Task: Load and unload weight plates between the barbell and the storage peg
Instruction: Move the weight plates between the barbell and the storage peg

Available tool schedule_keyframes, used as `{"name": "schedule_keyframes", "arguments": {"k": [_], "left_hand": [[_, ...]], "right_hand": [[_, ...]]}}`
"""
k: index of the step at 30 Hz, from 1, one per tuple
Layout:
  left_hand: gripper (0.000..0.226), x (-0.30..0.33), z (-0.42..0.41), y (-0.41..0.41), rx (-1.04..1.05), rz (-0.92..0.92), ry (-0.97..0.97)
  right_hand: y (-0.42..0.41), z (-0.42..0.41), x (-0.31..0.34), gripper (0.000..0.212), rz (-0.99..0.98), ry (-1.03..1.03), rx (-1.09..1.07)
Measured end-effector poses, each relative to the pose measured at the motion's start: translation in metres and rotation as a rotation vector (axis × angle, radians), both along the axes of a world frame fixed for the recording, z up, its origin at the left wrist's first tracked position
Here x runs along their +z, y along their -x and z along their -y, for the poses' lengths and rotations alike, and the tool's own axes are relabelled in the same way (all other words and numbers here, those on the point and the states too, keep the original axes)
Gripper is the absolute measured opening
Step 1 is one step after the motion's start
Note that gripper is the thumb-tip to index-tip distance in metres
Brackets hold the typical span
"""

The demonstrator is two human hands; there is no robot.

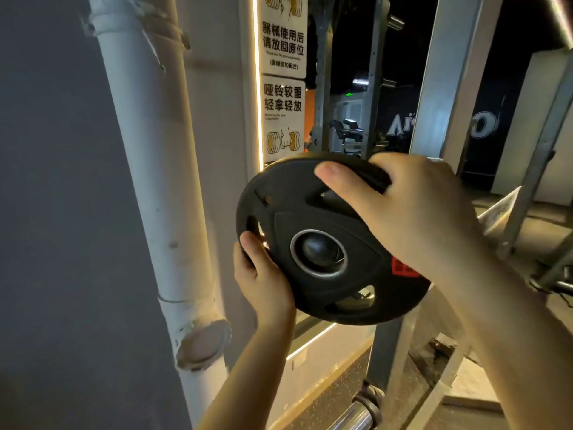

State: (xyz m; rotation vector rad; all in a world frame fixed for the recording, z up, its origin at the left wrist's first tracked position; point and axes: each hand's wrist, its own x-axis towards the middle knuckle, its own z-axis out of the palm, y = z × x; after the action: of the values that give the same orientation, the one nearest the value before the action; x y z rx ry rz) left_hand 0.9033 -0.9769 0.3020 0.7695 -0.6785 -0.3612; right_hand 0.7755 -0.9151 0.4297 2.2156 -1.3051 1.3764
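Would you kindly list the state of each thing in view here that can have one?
weight plate: held up in both hands, tilted, with a dark rounded peg end showing in its centre hole.
left hand: grips the plate's lower left rim, thumb at a grip slot.
right hand: grips the plate's upper rim, thumb on its face.
barbell: its chrome end shows at the bottom, bare.
light strip: lit.

Black round plate, grip slots, steel-ringed hole, red label; tilted, held up, dark peg end in hole.
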Motion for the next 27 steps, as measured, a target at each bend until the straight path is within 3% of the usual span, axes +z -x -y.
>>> {"name": "schedule_keyframes", "arguments": {"k": [3, 7, 11, 14, 20, 24, 27], "left_hand": [[0.038, 0.001, -0.007, 0.016, -0.249, -0.193, -0.092], [0.053, -0.005, -0.007, 0.032, -0.538, -0.364, -0.231], [0.052, -0.009, -0.008, 0.039, -0.577, -0.432, -0.284], [0.053, -0.01, -0.009, 0.038, -0.591, -0.441, -0.281], [0.035, 0.002, -0.011, 0.015, -0.379, -0.166, -0.203], [0.033, 0.015, 0.01, -0.005, -0.344, 0.118, -0.123], [0.037, 0.021, 0.023, -0.008, -0.314, 0.243, -0.087]], "right_hand": [[-0.017, 0.0, 0.025, 0.06, -0.205, -0.072, -0.116], [-0.044, 0.007, 0.047, 0.056, -0.434, -0.107, -0.227], [-0.056, 0.01, 0.058, 0.065, -0.591, -0.219, -0.291], [-0.054, 0.008, 0.06, 0.062, -0.577, -0.248, -0.264], [-0.027, 0.014, 0.05, 0.054, -0.321, -0.312, -0.197], [-0.008, 0.003, 0.009, 0.056, -0.081, -0.077, -0.235], [-0.002, -0.005, -0.007, 0.054, -0.008, -0.02, -0.255]]}}
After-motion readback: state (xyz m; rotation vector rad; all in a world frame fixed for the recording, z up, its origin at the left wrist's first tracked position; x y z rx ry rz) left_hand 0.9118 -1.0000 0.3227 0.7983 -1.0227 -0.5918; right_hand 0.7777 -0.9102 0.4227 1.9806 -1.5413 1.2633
